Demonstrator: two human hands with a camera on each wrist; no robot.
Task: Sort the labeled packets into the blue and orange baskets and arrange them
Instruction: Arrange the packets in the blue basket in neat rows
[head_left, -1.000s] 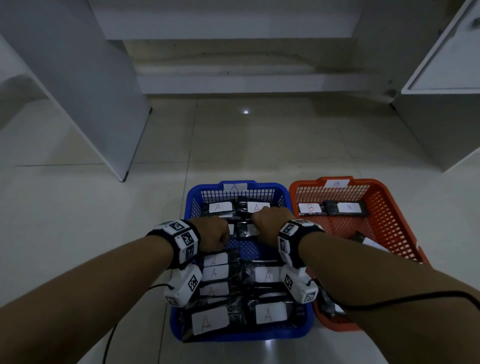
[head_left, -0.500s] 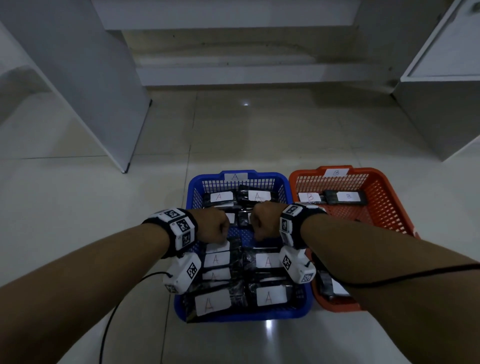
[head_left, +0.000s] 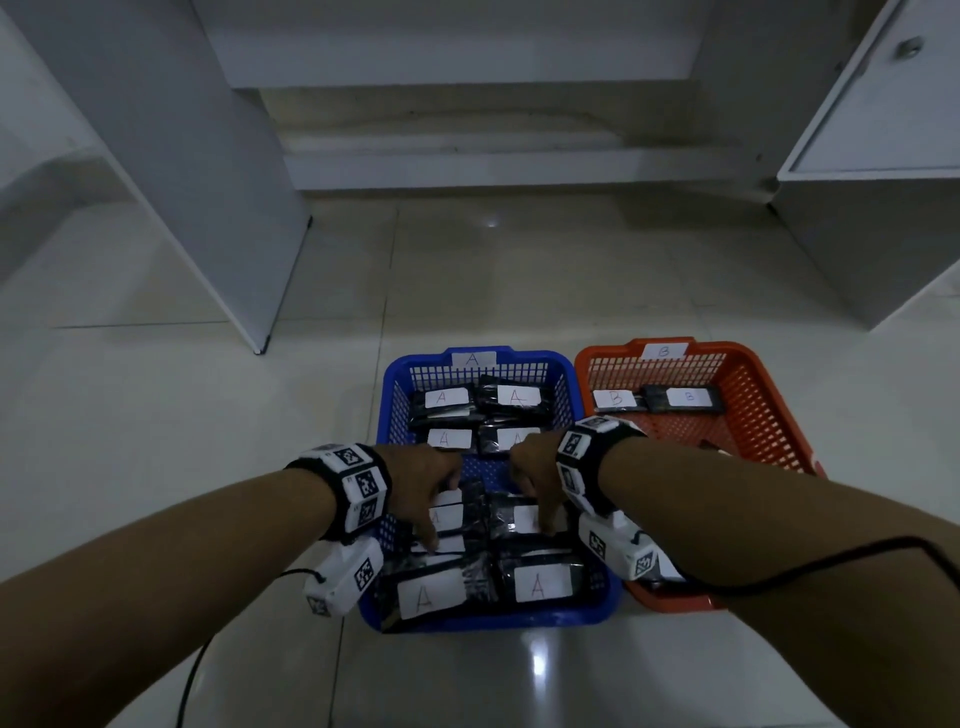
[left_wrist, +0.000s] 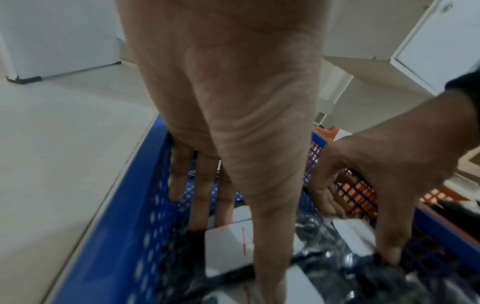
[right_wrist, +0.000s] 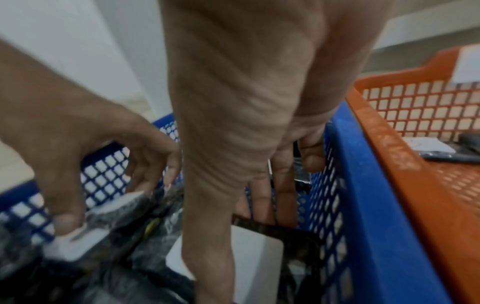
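I am tidying the middle row in the blue basket (head_left: 410, 361); each packet wants sliding square, label up, without rucking its neighbours. My left hand (head_left: 423, 486) is pinching the left middle packet (head_left: 451, 514), thumb against half-curled fingers. My right hand (head_left: 535, 478) is pinching the right middle packet (head_left: 523, 518) likewise. The orange basket (head_left: 769, 415) is sitting alongside.

Head view high, looking down, wrist views low and close, all sharing the blue basket (head_left: 393, 410)

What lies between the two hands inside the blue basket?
Head view: between left hand and right hand, a bare patch of blue basket floor; nearer the camera, dark wrapping of packets.
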